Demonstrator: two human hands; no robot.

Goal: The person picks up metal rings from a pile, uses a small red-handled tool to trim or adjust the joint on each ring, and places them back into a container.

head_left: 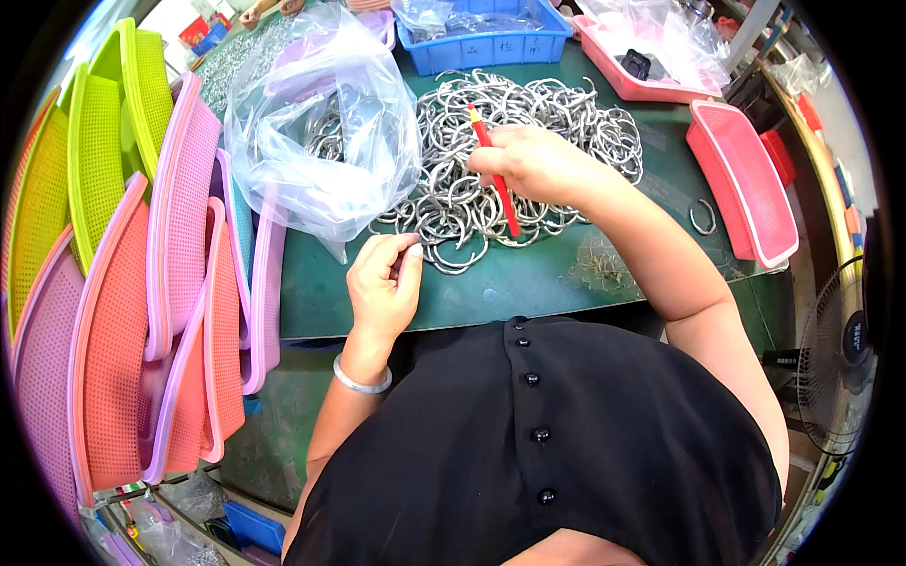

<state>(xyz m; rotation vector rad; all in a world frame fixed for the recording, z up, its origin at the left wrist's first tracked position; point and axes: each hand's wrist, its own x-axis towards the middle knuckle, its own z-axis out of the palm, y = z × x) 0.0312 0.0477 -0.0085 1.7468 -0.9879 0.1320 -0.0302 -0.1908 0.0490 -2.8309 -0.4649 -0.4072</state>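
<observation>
A heap of silvery metal rings [557, 108] is spread over the green table in front of me. My right hand [528, 162] is above the heap, closed around a slim red pen [506, 206] with a yellow tip, which slants across the rings. At the heap's near left edge is my left hand [385, 283], its fingers curled and the thumb pressed towards them. Whatever those fingers may hold is hidden from view. Beyond the left hand lies a clear plastic bag [321, 179], with more rings showing through it.
Stacked perforated baskets [113, 358] in green, purple and orange crowd the left. A blue bin [491, 47] and a pink tray [651, 87] stand at the back. On the right are a pink basket [746, 189], a single ring [702, 217] and a fan [835, 349].
</observation>
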